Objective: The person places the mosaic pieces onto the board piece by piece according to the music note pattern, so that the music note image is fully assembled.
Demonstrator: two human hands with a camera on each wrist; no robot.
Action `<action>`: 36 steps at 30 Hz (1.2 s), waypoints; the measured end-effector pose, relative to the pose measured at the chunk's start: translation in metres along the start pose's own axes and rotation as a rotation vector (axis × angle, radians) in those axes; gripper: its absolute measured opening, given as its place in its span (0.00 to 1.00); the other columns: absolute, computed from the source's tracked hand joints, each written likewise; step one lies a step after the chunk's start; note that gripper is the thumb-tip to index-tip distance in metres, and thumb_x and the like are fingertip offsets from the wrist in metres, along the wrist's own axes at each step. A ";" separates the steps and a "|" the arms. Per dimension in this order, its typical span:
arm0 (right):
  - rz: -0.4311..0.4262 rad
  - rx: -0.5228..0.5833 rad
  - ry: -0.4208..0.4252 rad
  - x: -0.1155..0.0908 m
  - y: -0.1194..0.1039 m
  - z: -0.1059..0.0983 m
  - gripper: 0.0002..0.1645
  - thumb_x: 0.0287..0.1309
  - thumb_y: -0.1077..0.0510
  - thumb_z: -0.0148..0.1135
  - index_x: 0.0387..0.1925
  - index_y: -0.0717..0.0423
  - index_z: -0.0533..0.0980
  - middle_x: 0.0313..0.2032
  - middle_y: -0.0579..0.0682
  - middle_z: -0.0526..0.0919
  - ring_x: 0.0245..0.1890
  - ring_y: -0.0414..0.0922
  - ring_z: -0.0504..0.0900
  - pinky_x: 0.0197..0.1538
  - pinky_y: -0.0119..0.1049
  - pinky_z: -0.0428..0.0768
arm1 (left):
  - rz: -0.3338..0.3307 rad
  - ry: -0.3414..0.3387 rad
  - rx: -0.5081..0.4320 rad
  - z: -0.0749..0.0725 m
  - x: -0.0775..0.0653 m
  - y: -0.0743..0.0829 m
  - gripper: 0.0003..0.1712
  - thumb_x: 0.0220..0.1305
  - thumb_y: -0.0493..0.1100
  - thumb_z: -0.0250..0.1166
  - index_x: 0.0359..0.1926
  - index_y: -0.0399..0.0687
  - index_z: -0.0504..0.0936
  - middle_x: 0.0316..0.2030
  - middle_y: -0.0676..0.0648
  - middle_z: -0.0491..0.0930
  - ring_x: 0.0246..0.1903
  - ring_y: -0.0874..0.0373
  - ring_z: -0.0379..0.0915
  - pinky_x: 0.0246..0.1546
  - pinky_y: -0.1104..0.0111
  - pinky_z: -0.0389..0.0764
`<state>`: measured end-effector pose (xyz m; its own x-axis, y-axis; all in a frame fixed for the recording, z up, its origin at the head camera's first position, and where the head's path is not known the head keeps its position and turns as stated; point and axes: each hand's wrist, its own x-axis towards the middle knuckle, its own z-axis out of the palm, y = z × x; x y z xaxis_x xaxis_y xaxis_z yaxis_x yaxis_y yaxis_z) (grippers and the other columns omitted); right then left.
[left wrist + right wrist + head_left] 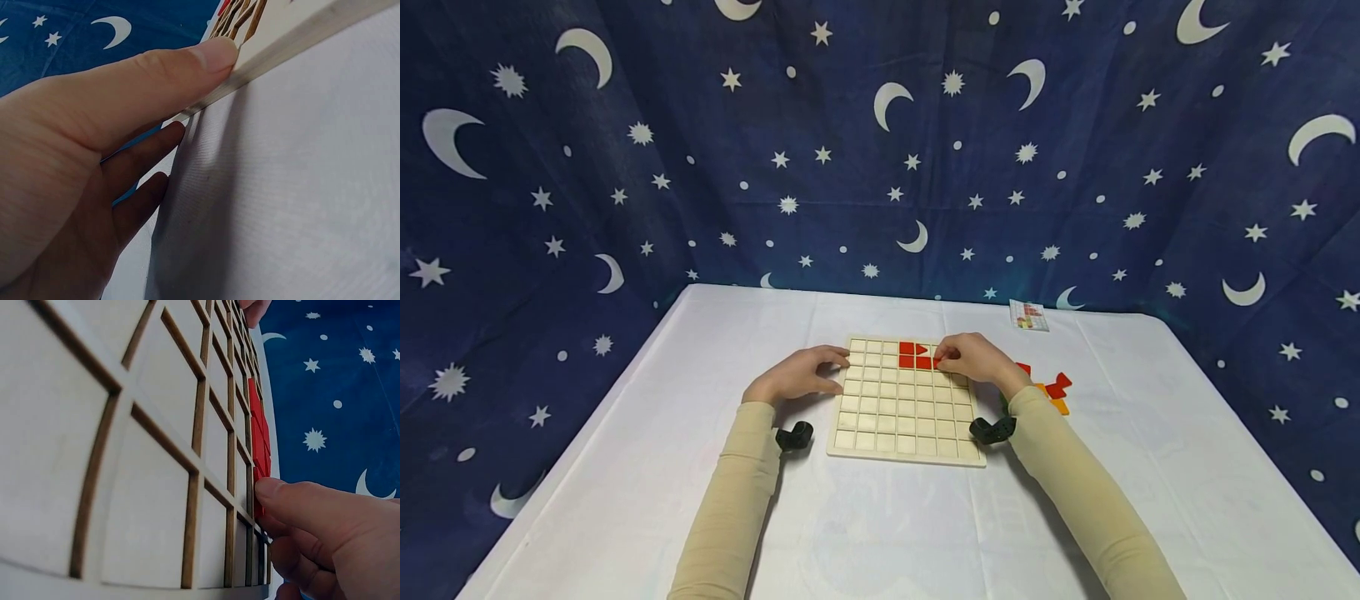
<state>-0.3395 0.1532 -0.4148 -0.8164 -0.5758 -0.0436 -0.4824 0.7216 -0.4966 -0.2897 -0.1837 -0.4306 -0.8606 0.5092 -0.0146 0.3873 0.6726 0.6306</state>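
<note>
A pale wooden grid board [880, 457] lies on the white table. Red tiles [907, 362] fill several cells near its far edge, one of them with a pointed end. My right hand [977, 360] is over the far right part of the board, pinching a red tile [259, 507] at the end of the red row; the fingertips partly hide it. At the board's left edge, my left hand [799, 373] rests with relaxed fingers. In the left wrist view its thumb [215, 55] touches the board's rim while the other fingers stay beside it.
Loose red tiles [1058, 385] and orange tiles [1060, 407] lie right of the board, partly behind the right forearm. A small printed card [1028, 316] is at the table's far edge. A dark blue curtain [850, 100] with moons and stars hangs behind.
</note>
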 end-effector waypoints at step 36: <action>0.328 0.128 0.294 -0.110 0.054 -0.064 0.26 0.69 0.46 0.56 0.59 0.60 0.75 0.54 0.61 0.77 0.53 0.58 0.70 0.50 0.52 0.79 | -0.014 0.003 -0.004 0.001 0.001 -0.001 0.26 0.58 0.44 0.72 0.57 0.42 0.79 0.67 0.44 0.68 0.69 0.46 0.58 0.70 0.54 0.59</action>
<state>-0.2964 0.2800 -0.3819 -0.9838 -0.1779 0.0223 -0.1553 0.7833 -0.6019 -0.2900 -0.1831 -0.4318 -0.8667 0.4984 -0.0214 0.3739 0.6774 0.6335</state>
